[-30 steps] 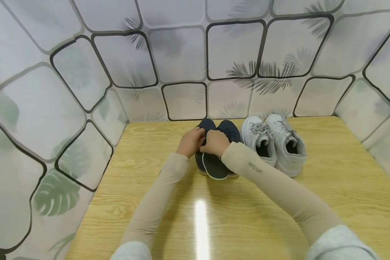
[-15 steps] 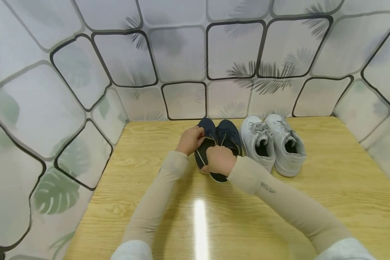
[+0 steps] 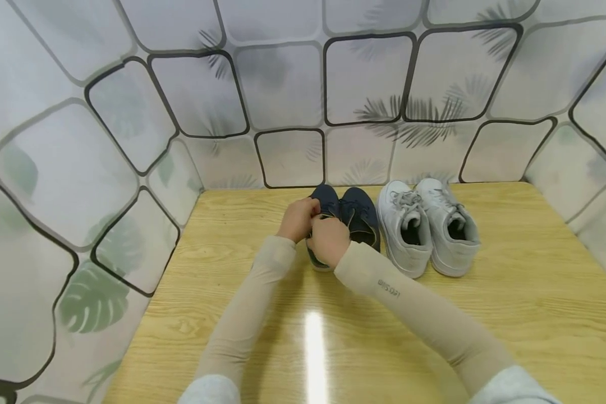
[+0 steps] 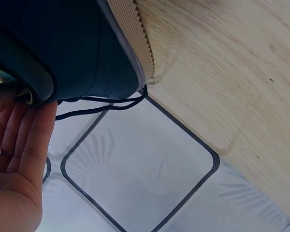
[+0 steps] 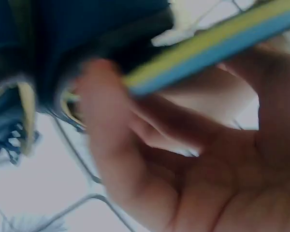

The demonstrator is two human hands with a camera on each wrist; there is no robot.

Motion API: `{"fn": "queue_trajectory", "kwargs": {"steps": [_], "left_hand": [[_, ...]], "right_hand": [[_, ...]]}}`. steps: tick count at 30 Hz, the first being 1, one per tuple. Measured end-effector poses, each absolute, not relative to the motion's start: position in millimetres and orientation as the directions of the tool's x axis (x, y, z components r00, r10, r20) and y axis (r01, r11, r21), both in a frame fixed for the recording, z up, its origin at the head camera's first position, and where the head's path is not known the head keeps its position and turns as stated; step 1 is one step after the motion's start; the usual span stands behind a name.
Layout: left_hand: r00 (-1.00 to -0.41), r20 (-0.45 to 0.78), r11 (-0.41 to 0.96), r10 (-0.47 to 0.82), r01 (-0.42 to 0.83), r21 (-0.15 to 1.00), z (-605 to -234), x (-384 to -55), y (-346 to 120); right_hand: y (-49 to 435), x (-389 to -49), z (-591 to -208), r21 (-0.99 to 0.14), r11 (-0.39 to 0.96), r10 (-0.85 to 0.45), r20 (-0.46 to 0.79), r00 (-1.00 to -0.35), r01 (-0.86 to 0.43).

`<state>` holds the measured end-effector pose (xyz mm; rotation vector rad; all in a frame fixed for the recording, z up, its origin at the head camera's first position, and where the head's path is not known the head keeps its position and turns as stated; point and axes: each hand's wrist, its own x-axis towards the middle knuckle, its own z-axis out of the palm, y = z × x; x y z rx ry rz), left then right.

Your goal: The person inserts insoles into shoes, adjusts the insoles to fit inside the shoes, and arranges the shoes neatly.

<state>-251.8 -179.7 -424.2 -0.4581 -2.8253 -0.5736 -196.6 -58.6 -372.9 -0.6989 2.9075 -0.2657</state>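
Two navy lace-up shoes stand side by side on the wooden table, toes toward the back wall. My left hand (image 3: 298, 220) grips the upper edge of the left navy shoe (image 3: 325, 196); in the left wrist view its fingers lie along the outside of the collar, close to a dark lace. Over that shoe's opening, my right hand (image 3: 329, 240) holds an insole (image 5: 208, 50), whose yellow and blue layered edge shows in the right wrist view. From the head, the right hand hides the insole. The right navy shoe (image 3: 359, 209) stands just beside it, its opening partly visible.
A pair of white sneakers, left sneaker (image 3: 401, 224) and right sneaker (image 3: 449, 230), stands immediately right of the navy shoes. Behind them rises a patterned wall covering (image 3: 356, 154), which also bounds the left and right sides of the wooden table (image 3: 232, 224).
My right hand drew the insole back toward the front, then moved left and forward over the left navy shoe, uncovering more of the right one. My left hand stays at the shoe.
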Motion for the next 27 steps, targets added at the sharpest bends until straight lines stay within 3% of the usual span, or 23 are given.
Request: {"fn": "queue_trajectory", "kwargs": {"steps": [5, 10, 21, 27], "left_hand": [[-0.920, 0.300, 0.866, 0.253, 0.353, 0.354, -423, -251, -181], [-0.919, 0.315, 0.868, 0.236, 0.345, 0.357, -421, -252, -181], [-0.935, 0.273, 0.853, 0.225, 0.324, 0.409, -427, -252, -175], [-0.927, 0.306, 0.849, 0.217, 0.333, 0.409, -427, -253, -176]], "right_hand": [[-47, -171, -358, -0.186, 0.859, -0.507, -0.175, -0.844, -0.477], [-39, -161, -357, -0.280, 0.812, -0.549, -0.071, -0.833, -0.511], [-35, -186, -387, -0.341, 0.831, -0.465, 0.008, -0.885, -0.440], [-32, -203, -389, -0.422, 0.776, -0.516, 0.004, -0.857, -0.469]]}}
